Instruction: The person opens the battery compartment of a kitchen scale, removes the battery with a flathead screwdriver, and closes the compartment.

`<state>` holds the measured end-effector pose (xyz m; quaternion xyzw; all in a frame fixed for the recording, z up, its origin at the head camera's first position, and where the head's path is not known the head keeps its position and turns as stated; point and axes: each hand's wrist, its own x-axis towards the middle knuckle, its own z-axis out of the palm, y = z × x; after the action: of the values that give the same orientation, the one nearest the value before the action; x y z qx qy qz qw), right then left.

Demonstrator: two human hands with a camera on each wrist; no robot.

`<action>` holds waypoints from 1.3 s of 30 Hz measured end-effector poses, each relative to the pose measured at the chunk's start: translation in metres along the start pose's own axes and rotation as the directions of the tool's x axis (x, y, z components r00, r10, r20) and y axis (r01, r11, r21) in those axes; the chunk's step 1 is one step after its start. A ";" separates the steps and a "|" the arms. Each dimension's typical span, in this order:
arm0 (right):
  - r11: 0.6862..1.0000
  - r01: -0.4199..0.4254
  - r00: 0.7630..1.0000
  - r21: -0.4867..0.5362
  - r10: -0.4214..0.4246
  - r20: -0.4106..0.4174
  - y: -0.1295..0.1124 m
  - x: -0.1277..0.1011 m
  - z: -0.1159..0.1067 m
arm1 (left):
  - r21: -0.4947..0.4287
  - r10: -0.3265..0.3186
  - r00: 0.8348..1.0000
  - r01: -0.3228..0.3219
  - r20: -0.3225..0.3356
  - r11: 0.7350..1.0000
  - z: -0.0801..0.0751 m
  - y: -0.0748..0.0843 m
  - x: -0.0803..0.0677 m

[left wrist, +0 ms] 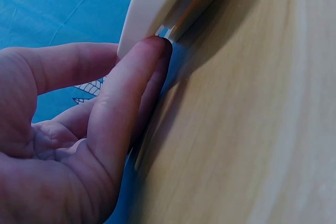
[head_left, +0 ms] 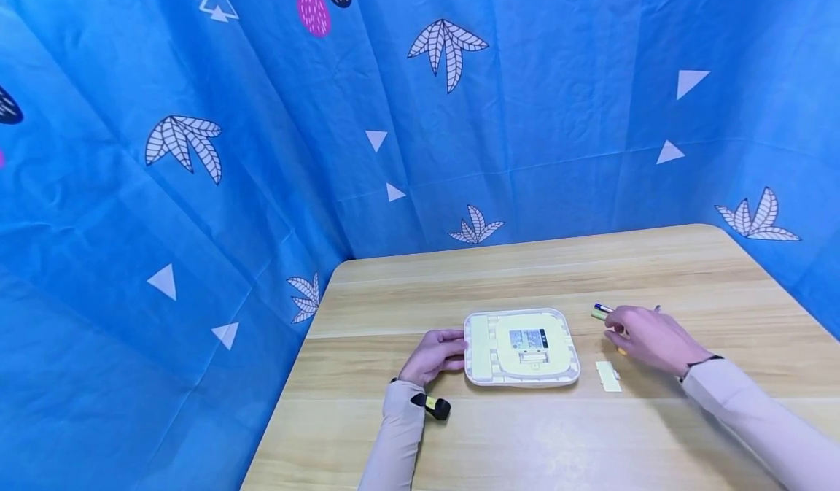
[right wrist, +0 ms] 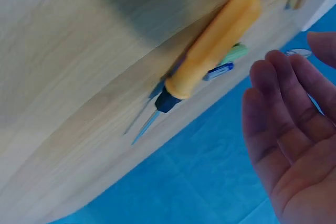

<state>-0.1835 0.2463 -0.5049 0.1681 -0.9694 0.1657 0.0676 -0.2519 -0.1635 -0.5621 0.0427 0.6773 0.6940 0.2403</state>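
Observation:
A white flat device [head_left: 485, 349] with rounded corners lies underside up, its label and a small rectangular battery recess [head_left: 534, 357] showing. My left hand [head_left: 434, 356] grips its left edge between thumb and fingers; in the left wrist view the thumb [left wrist: 121, 98] tucks under that edge. My right hand [head_left: 646, 336] hovers with loosely bent fingers, holding nothing. Close by lies a screwdriver [right wrist: 215, 43] with an orange handle and thin metal shaft. A green cylinder [right wrist: 234, 53] and a blue cylinder [right wrist: 219, 71], perhaps batteries, lie partly behind the screwdriver.
A small pale cover piece [head_left: 609, 376] with a tab lies right of the device. The wooden table [head_left: 420, 287] has a blue patterned curtain [head_left: 558, 111] behind it and at its sides. A black and yellow strap [head_left: 431, 405] is on the left wrist.

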 end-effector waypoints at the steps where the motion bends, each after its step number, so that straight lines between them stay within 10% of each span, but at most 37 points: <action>1: 1.000 0.004 1.000 0.008 -0.004 0.000 -0.002 -0.002 0.000 | -0.001 0.001 1.000 -0.001 0.001 1.000 0.000 0.000 0.000; 39: 0.951 0.035 0.971 0.306 -0.106 0.216 0.001 -0.031 0.015 | -0.002 0.001 1.000 -0.001 0.020 1.000 -0.003 0.000 0.002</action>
<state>-0.1555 0.2512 -0.5252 0.2293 -0.9276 0.2877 -0.0656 -0.2547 -0.1650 -0.5630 0.0497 0.6741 0.6944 0.2468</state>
